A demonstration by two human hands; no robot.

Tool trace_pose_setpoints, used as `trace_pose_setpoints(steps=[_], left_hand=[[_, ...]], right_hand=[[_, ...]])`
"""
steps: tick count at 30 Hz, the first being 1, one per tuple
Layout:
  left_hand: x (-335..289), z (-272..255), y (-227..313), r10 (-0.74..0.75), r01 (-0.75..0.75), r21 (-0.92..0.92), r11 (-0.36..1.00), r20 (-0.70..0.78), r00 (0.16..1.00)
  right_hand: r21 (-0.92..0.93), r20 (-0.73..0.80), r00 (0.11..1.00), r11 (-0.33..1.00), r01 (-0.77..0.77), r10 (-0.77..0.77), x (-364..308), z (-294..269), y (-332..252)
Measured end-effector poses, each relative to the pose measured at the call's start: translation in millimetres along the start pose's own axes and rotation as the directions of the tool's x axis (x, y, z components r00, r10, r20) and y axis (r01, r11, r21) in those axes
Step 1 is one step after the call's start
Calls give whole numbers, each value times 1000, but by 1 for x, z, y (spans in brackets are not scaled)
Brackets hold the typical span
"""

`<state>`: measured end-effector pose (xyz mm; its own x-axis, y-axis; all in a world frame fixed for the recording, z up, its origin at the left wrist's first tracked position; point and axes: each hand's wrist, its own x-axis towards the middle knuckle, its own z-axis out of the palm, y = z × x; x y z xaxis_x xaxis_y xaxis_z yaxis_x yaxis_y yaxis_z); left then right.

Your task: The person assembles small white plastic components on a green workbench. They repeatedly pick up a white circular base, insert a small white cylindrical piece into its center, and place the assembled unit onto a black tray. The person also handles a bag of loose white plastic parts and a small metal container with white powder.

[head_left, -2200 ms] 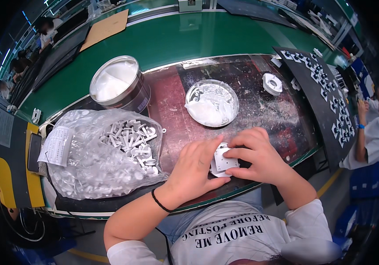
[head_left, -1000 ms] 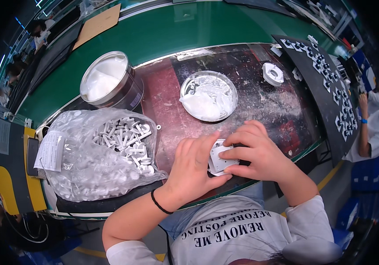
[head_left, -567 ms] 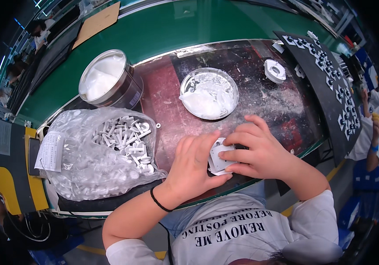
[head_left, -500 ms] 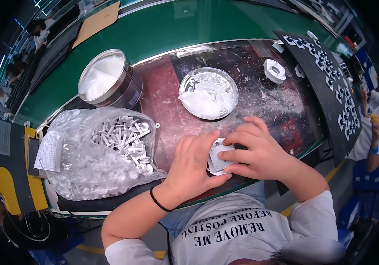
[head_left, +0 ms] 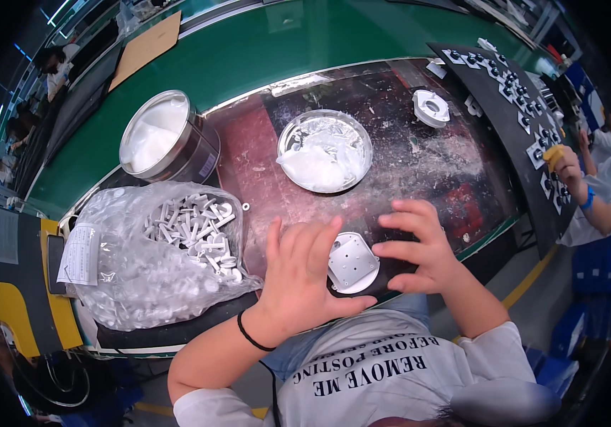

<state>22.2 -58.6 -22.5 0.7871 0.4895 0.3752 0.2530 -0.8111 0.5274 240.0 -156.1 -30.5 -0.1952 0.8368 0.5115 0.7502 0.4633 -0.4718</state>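
white round part (head_left: 354, 265) lies between 2 hands (head_left: 297, 285) (head_left: 425, 255)

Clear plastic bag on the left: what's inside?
Pale grey stemmed parts show in the right half of the bag; its crumpled plastic blurs the rest. Anything deeper in the pile or behind the white paper sheet is hidden.

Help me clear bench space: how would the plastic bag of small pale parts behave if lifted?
The plastic bag would probably sag, since its film looks thin and crumpled. The small pale parts piled inside could shift, perhaps spilling through the gap where they show. Bulging this full, it may feel fairly heavy.
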Motion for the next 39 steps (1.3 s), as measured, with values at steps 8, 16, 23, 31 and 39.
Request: trace_pose_setpoints(steps=[8, 16, 23, 31, 39], left_hand=[[5, -8, -12, 14, -11, -26, 1000, 119, 993], [7, -11, -11, 67, -68, 5, 998, 124, 990], [12, -19, -13, 78, -74, -48, 996, 84, 993], [0, -100, -67, -331, 355, 382, 853, -128, 935], [-5, -88, -83, -303, 309, 557, 771, -106, 947]], right_hand=[[-143, 9, 999, 988, 49, -48, 6, 14, -20], [-185, -32, 999, 983, -6, 0, 1, 20, -29], [-68, -109, 993, 997, -45, 37, -1, 9, -22], [17, -348, 915, 978, -210, 202, -23, 1, 3], [30, -344, 916, 978, -208, 205, -17, 4, 2]])
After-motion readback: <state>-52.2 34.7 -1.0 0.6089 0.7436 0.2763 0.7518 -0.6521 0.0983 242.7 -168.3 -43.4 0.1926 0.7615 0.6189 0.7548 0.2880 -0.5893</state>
